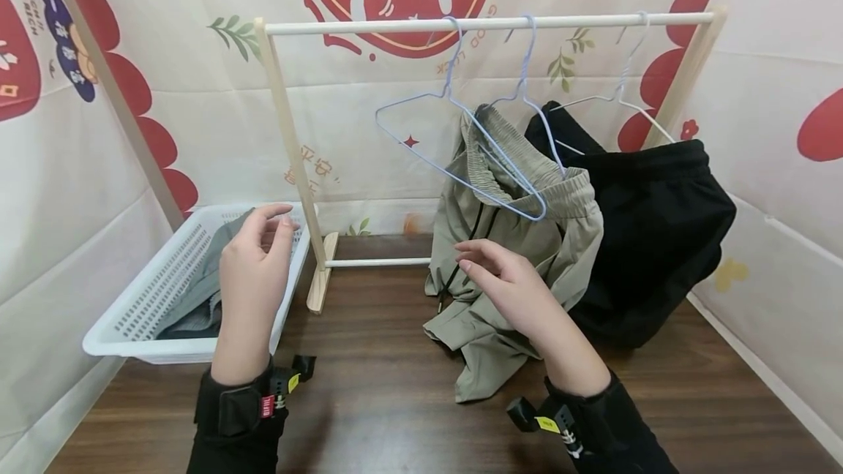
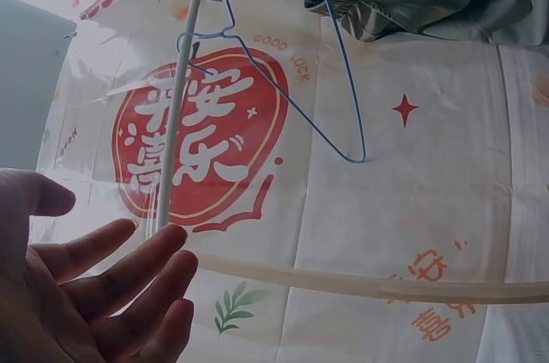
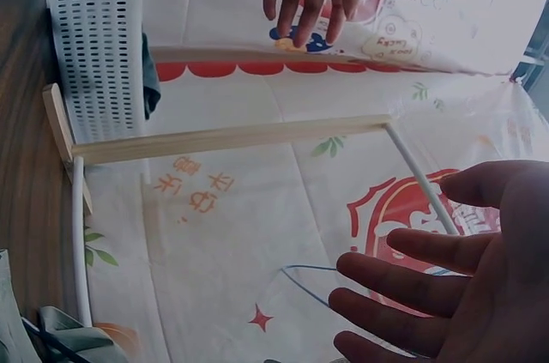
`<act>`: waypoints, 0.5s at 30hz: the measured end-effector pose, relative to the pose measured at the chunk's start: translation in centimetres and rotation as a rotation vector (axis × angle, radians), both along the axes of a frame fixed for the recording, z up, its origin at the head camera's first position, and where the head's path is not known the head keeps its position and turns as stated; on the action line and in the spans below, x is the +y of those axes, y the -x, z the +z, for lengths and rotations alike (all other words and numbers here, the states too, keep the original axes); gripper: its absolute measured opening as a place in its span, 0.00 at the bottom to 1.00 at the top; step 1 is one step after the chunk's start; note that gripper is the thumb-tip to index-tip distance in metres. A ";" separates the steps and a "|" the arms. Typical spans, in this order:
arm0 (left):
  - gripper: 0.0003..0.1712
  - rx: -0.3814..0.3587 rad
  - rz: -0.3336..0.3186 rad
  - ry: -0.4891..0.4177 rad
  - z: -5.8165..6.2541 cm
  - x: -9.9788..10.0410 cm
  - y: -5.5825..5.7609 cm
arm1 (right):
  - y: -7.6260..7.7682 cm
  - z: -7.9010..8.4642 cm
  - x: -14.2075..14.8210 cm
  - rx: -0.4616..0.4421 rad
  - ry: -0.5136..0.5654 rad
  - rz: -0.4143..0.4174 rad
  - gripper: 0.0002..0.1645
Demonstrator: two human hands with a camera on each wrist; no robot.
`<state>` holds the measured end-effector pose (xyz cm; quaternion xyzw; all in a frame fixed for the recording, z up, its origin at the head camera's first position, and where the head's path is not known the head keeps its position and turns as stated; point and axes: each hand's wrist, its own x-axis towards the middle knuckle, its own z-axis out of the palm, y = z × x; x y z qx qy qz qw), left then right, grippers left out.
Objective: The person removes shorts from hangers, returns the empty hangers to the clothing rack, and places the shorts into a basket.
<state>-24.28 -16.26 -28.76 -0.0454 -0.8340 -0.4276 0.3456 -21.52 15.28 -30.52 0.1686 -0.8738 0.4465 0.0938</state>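
My left hand is held in the air above the white basket, its fingers loosely bent and holding nothing; the left wrist view also shows empty fingers. My right hand hovers in front of grey-green shorts with a gathered waistband, holding nothing; whether it touches the cloth cannot be told. A bare blue wire hanger hangs on the rack, partly in front of the shorts. Another blue hanger goes down into their waistband. Black shorts hang from a pale hanger.
The rack has a white top rail and wooden side posts. Folded grey cloth lies in the basket at the left. A dark wooden tabletop runs beneath everything. Printed sheets stand around the back and sides.
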 end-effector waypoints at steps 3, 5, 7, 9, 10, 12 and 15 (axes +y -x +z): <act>0.22 0.015 -0.018 -0.003 0.1 0.1 -0.1 | -0.4 0.3 0.0 0.015 0.012 -0.002 0.22; 0.21 0.030 -0.036 -0.007 0.1 0.3 -0.2 | -0.8 0.6 0.1 0.031 0.020 -0.003 0.21; 0.21 0.035 -0.052 -0.007 0.1 0.5 -0.3 | -1.0 0.9 0.1 0.048 0.031 -0.003 0.21; 0.20 0.035 -0.060 0.000 0.0 0.6 -0.4 | -1.2 1.0 0.2 0.067 0.048 0.004 0.20; 0.20 0.036 -0.062 0.007 -0.1 0.7 -0.3 | -1.2 1.1 0.2 0.081 0.052 0.007 0.19; 0.20 0.021 -0.069 0.020 -0.2 1.0 -0.3 | -1.3 1.1 0.4 0.109 0.063 0.011 0.18; 0.19 0.002 -0.092 0.045 -0.3 1.4 -0.2 | -1.4 1.2 0.7 0.142 0.066 0.015 0.17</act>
